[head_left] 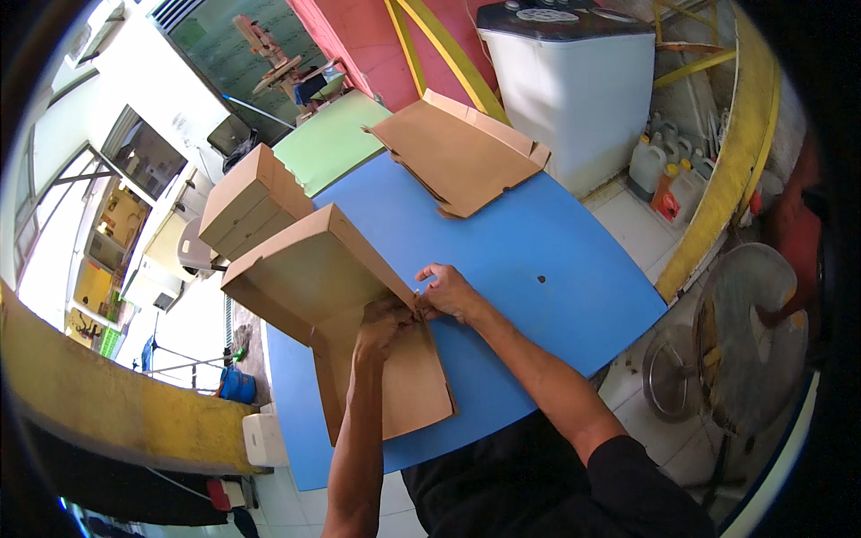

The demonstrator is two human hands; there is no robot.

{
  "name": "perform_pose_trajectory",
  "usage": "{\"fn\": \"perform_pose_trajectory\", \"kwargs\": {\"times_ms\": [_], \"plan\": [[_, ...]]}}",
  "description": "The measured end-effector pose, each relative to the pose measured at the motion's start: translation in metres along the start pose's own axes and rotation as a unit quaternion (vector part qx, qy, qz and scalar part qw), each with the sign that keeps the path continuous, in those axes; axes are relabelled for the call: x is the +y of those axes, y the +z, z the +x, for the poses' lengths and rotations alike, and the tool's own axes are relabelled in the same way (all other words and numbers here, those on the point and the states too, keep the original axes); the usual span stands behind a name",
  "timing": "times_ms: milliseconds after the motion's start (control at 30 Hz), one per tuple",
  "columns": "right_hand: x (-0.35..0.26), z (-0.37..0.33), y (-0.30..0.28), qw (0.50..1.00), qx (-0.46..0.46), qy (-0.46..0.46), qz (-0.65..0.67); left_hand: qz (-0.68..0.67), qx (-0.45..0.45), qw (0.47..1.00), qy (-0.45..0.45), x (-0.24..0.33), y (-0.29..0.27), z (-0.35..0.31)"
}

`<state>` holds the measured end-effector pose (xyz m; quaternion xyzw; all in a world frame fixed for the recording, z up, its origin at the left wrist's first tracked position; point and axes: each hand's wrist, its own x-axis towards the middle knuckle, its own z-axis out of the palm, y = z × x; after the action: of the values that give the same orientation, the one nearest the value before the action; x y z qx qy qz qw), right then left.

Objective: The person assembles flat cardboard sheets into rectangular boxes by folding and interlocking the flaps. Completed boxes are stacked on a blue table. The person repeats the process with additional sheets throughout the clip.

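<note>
At ten o'clock sat stacked boxes (249,213). On the blue table's (547,229) nine o'clock side stood the open box (330,309), long axis eleven to five, lid raised toward eleven. The left hand (384,327), curled inside, met the half-open right hand (446,294) at its three o'clock corner, seemingly folding it; I couldn't tell their grip. Next called for pressing it snug.

- Your right sleeve (641,484) is black, short and plain.
- The cloth (502,471) at your front is black too, its cut hard to tell.
- Your left hand (381,328) and right hand (451,294) are bare.
- Your forearms (536,366) are bare as well.
</note>
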<state>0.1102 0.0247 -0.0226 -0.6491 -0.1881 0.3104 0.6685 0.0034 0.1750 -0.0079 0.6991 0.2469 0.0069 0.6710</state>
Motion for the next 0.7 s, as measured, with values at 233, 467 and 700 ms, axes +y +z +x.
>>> {"fn": "perform_pose_trajectory", "kwargs": {"times_ms": [233,467,700], "plan": [[-0.01,-0.052,0.002,0.989,-0.019,-0.04,-0.14,0.127,0.071,0.985,0.093,-0.014,0.011,0.013],[0.002,-0.07,-0.003,0.933,0.088,-0.141,-0.32,0.311,0.241,0.888,0.238,0.003,0.002,-0.047],[-0.003,-0.058,-0.047,0.878,0.099,-0.212,-0.417,0.069,0.398,0.901,0.157,-0.035,-0.061,-0.103]]}}
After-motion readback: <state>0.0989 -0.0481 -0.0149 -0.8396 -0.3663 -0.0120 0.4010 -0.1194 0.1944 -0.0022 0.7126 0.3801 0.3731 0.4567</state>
